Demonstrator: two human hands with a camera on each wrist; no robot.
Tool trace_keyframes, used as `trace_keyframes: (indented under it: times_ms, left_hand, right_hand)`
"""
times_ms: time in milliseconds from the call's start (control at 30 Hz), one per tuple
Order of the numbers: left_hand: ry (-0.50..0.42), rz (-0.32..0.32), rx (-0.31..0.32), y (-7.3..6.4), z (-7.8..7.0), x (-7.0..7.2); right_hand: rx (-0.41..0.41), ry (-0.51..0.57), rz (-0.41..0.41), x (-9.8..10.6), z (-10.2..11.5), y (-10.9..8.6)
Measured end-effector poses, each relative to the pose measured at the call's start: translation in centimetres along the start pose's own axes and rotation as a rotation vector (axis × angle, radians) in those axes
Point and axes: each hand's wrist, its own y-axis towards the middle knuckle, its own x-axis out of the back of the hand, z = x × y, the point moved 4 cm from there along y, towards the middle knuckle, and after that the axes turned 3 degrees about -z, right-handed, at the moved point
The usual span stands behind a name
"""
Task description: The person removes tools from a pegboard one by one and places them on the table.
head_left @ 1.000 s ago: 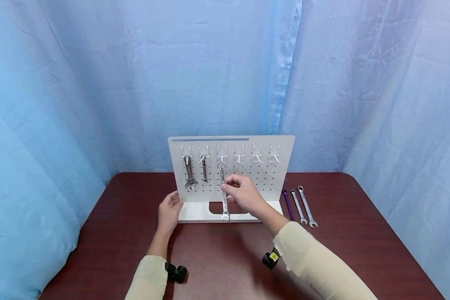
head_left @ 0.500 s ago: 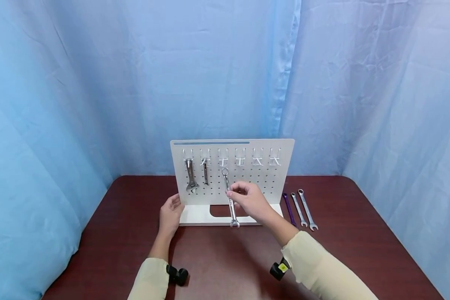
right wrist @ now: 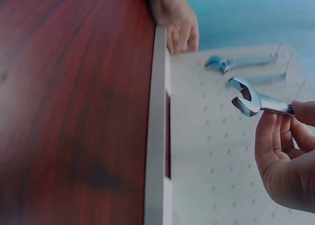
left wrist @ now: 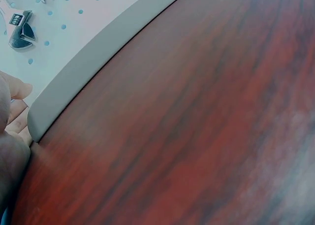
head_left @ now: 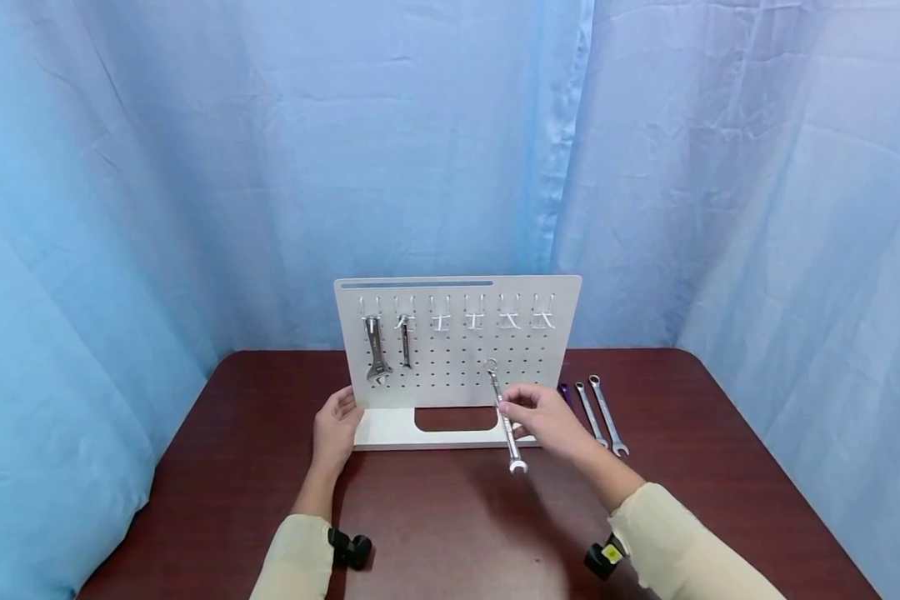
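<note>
My right hand (head_left: 546, 417) pinches a silver combination wrench (head_left: 504, 421) at its middle, in front of the lower right of the white pegboard (head_left: 457, 367). The wrench leans, ring end up and open end down, apart from the board. Its open jaw end shows large in the right wrist view, the ring end being out of sight there. My left hand (head_left: 336, 429) grips the board's lower left edge, thumb (left wrist: 19, 87) on the front side. An adjustable wrench (head_left: 376, 350) and a small wrench (head_left: 406, 342) hang from the two leftmost hooks.
Several white hooks (head_left: 476, 319) to the right bear no tools. On the dark red table (head_left: 420, 517), right of the board, lie two silver wrenches (head_left: 607, 414) and a purple wrench (head_left: 566, 393), partly hidden by my right hand. Blue curtains (head_left: 345, 167) enclose the table.
My right hand has drawn the combination wrench away from the third hook, rightward and down, and the wrench tilts more. The left hand stays at the board's edge.
</note>
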Motion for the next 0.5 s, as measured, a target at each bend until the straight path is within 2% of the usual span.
trace_keyframes:
  times_ms: [233,500]
  left_hand:
    - [0.003,0.014,0.014,-0.1,-0.2,-0.1]
    - [-0.02,0.03,0.008,-0.1,-0.2,0.0]
  right_hand:
    - [-0.064,-0.048,-0.05,3.5,-3.1,-1.2]
    - [-0.194,0.0,-0.103,7.9,-6.6,-2.3]
